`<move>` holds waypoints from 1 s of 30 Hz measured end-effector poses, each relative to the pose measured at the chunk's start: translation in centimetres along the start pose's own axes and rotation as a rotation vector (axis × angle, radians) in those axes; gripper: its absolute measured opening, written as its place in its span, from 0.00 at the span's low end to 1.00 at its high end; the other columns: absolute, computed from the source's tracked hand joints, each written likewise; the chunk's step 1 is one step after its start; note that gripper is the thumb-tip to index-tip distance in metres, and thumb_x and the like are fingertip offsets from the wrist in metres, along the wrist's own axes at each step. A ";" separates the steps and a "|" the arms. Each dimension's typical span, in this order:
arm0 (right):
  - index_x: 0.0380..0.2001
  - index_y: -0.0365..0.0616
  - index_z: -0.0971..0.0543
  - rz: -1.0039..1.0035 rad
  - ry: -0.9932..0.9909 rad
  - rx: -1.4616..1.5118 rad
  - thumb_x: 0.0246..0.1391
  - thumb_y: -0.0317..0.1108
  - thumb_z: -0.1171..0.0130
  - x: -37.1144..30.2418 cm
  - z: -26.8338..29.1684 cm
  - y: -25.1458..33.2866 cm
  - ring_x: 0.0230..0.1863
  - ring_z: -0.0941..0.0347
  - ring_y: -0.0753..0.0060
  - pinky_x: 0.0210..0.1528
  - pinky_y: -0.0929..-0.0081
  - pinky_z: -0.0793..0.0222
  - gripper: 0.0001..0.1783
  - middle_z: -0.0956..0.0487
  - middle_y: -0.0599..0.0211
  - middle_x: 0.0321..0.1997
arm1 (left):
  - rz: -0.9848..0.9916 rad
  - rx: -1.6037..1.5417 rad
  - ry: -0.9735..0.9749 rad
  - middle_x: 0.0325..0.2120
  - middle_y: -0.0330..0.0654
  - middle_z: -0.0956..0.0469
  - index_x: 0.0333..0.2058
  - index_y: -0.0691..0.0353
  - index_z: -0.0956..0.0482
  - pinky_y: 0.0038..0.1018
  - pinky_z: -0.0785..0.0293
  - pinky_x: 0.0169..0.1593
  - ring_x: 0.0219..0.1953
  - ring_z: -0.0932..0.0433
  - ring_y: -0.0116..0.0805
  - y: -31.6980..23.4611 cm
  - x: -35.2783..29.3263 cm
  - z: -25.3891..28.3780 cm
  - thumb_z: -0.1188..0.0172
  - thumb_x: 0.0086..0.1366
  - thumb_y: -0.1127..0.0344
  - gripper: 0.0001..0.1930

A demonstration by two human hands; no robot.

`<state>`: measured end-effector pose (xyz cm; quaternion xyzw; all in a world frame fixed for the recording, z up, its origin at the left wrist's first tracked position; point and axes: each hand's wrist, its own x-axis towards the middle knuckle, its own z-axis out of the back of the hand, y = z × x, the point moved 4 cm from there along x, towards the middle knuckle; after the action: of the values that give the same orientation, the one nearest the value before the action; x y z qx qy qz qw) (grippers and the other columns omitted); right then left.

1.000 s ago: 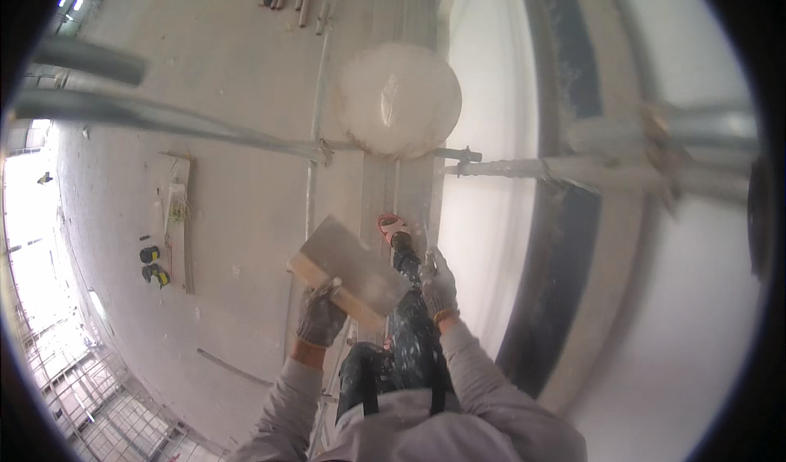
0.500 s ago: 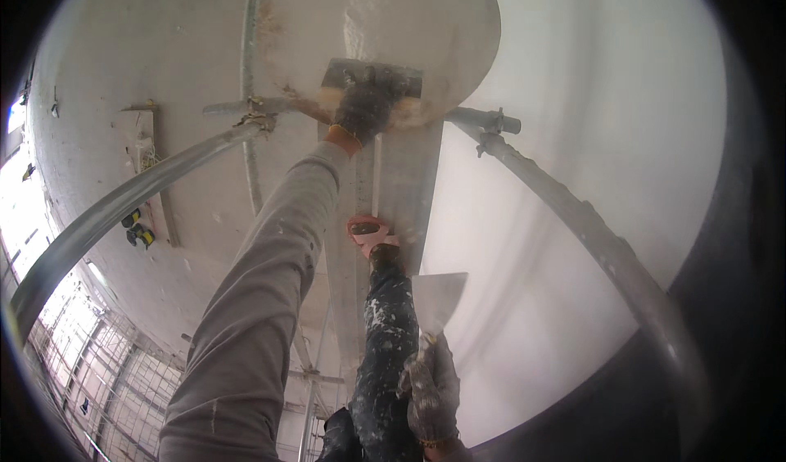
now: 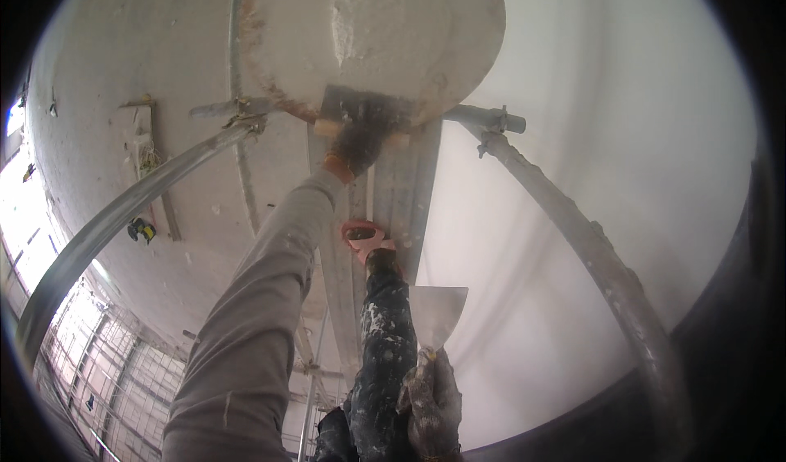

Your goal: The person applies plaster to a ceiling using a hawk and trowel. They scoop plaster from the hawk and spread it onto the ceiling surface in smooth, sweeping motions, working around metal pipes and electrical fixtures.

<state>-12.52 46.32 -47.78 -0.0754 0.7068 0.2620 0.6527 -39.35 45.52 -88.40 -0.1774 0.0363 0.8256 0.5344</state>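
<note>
The left hand (image 3: 357, 141), in a dark glove, has hold of a dark flat plate (image 3: 348, 103) with wooden edging (image 3: 327, 128), which shows on both sides of the fingers; how tightly they curl cannot be told in the blur. Just beyond these fingertips lies a wide round expanse of pale paste (image 3: 401, 36), overlapped by the plate in view, though contact is unclear. The right hand (image 3: 434, 401), in a pale glove, has its fingers closed around a scraper's handle, the scraper's blade (image 3: 438, 311) fanning out ahead of them. Left of those fingers runs a paint-spattered trouser leg (image 3: 385, 347).
</note>
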 end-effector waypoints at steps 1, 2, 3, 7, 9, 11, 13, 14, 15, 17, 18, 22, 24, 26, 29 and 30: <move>0.72 0.33 0.43 0.001 0.004 -0.005 0.65 0.27 0.44 0.0 0.3 -0.2 0.30 0.30 0.81 0.30 0.81 0.30 0.35 0.27 0.70 0.36 | -0.003 -0.010 0.020 0.65 0.54 0.35 0.68 0.50 0.36 0.77 0.44 0.61 0.66 0.36 0.61 0.0 -1.2 0.1 0.51 0.70 0.61 0.27; 0.72 0.33 0.43 0.001 -0.005 0.002 0.65 0.27 0.44 -0.1 0.3 -0.5 0.31 0.30 0.81 0.30 0.81 0.29 0.35 0.27 0.70 0.36 | -0.015 -0.031 -0.050 0.64 0.52 0.33 0.66 0.51 0.34 0.74 0.41 0.61 0.65 0.34 0.59 -0.4 -1.6 0.9 0.48 0.69 0.61 0.27; 0.72 0.33 0.43 0.008 0.011 -0.014 0.65 0.27 0.44 -0.1 0.3 -0.7 0.31 0.30 0.81 0.31 0.82 0.29 0.36 0.27 0.70 0.37 | -0.009 -0.211 0.065 0.64 0.51 0.33 0.66 0.50 0.33 0.72 0.40 0.61 0.65 0.34 0.58 0.0 -0.9 2.3 0.46 0.68 0.59 0.27; 0.70 0.31 0.41 0.019 0.008 -0.018 0.64 0.27 0.43 -0.6 -0.2 -0.4 0.32 0.30 0.82 0.32 0.83 0.30 0.34 0.26 0.70 0.37 | -0.029 -0.340 0.206 0.64 0.50 0.32 0.65 0.50 0.33 0.65 0.36 0.62 0.66 0.34 0.55 1.4 2.6 9.1 0.37 0.63 0.52 0.33; 0.72 0.33 0.44 0.015 -0.017 -0.023 0.65 0.27 0.43 -0.7 0.0 -0.5 0.33 0.30 0.83 0.33 0.83 0.29 0.36 0.25 0.70 0.39 | -0.029 -0.176 0.151 0.63 0.49 0.32 0.65 0.50 0.33 0.63 0.35 0.62 0.66 0.35 0.53 2.4 3.5 10.5 0.35 0.61 0.49 0.35; 0.72 0.33 0.43 0.003 0.007 -0.033 0.65 0.27 0.43 -0.3 0.1 -0.8 0.33 0.30 0.82 0.34 0.82 0.29 0.36 0.25 0.70 0.40 | -0.006 -0.076 0.129 0.63 0.49 0.32 0.65 0.49 0.32 0.63 0.34 0.62 0.67 0.36 0.53 3.4 4.5 10.8 0.34 0.60 0.48 0.35; 0.72 0.33 0.43 -0.001 0.052 -0.071 0.65 0.27 0.44 0.1 0.0 -0.8 0.33 0.30 0.82 0.34 0.82 0.28 0.35 0.25 0.70 0.40 | 0.044 -0.046 0.043 0.63 0.49 0.31 0.65 0.48 0.32 0.64 0.35 0.62 0.68 0.38 0.53 3.7 3.3 7.1 0.36 0.63 0.50 0.33; 0.72 0.33 0.43 0.002 0.063 -0.092 0.65 0.27 0.44 0.1 -0.2 -0.7 0.34 0.30 0.82 0.34 0.82 0.28 0.35 0.25 0.70 0.40 | 0.076 -0.096 0.062 0.62 0.50 0.31 0.65 0.48 0.32 0.64 0.35 0.62 0.68 0.37 0.54 3.1 2.6 6.4 0.36 0.63 0.51 0.33; 0.72 0.32 0.43 0.006 0.075 -0.115 0.66 0.27 0.45 0.0 -0.4 -0.6 0.34 0.30 0.82 0.34 0.82 0.28 0.35 0.25 0.70 0.40 | 0.110 -0.145 0.081 0.62 0.50 0.30 0.66 0.48 0.32 0.63 0.35 0.63 0.67 0.36 0.55 2.7 2.1 5.8 0.36 0.64 0.51 0.33; 0.70 0.32 0.41 0.033 0.046 -0.134 0.65 0.25 0.45 -0.2 -0.7 -0.4 0.32 0.30 0.83 0.32 0.83 0.29 0.33 0.27 0.71 0.39 | 0.076 -0.238 0.195 0.61 0.50 0.29 0.65 0.48 0.32 0.60 0.35 0.63 0.65 0.33 0.55 2.3 2.0 5.8 0.36 0.64 0.54 0.31; 0.70 0.32 0.40 0.053 0.033 -0.140 0.65 0.25 0.46 -0.2 -1.0 0.0 0.31 0.31 0.83 0.31 0.83 0.30 0.32 0.27 0.71 0.38 | 0.056 -0.281 0.247 0.61 0.51 0.28 0.65 0.49 0.32 0.59 0.35 0.64 0.64 0.31 0.56 2.3 2.5 6.6 0.36 0.64 0.55 0.31; 0.70 0.32 0.39 0.043 0.034 -0.124 0.65 0.24 0.47 -0.4 -1.8 1.1 0.31 0.31 0.83 0.31 0.84 0.29 0.31 0.27 0.71 0.38 | -0.034 -0.424 0.501 0.60 0.51 0.26 0.64 0.50 0.31 0.55 0.34 0.64 0.63 0.29 0.55 3.0 5.2 12.7 0.34 0.62 0.56 0.32; 0.70 0.32 0.40 0.068 0.051 -0.207 0.64 0.23 0.47 -0.5 -1.7 1.3 0.31 0.30 0.83 0.31 0.84 0.29 0.32 0.27 0.71 0.38 | -0.074 -0.461 0.292 0.62 0.50 0.28 0.65 0.50 0.31 0.55 0.34 0.64 0.64 0.30 0.55 3.1 5.0 14.3 0.32 0.60 0.56 0.34; 0.70 0.32 0.40 0.057 0.047 -0.160 0.64 0.24 0.47 -0.4 -1.7 1.0 0.31 0.31 0.83 0.31 0.84 0.30 0.32 0.27 0.71 0.38 | -0.004 -0.282 0.192 0.64 0.50 0.31 0.65 0.51 0.33 0.55 0.34 0.65 0.65 0.32 0.55 3.0 5.4 11.6 0.31 0.58 0.55 0.37; 0.70 0.31 0.40 0.040 0.051 -0.151 0.65 0.25 0.46 0.0 -1.1 0.8 0.31 0.31 0.82 0.30 0.84 0.30 0.32 0.28 0.71 0.37 | 0.036 -0.055 -0.001 0.66 0.49 0.34 0.65 0.53 0.33 0.55 0.34 0.64 0.66 0.34 0.54 1.7 4.1 7.3 0.33 0.59 0.58 0.35; 0.70 0.31 0.40 0.036 0.047 -0.154 0.65 0.25 0.46 -0.2 -0.8 0.8 0.31 0.31 0.82 0.30 0.84 0.30 0.32 0.28 0.71 0.37 | 0.037 -0.038 -0.009 0.66 0.50 0.34 0.64 0.53 0.32 0.54 0.33 0.64 0.66 0.33 0.55 1.0 3.5 6.6 0.34 0.60 0.59 0.33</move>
<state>-13.56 46.64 -47.36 -0.1189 0.7010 0.3252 0.6235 -43.21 49.81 -83.58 -0.1831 0.0215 0.8366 0.5159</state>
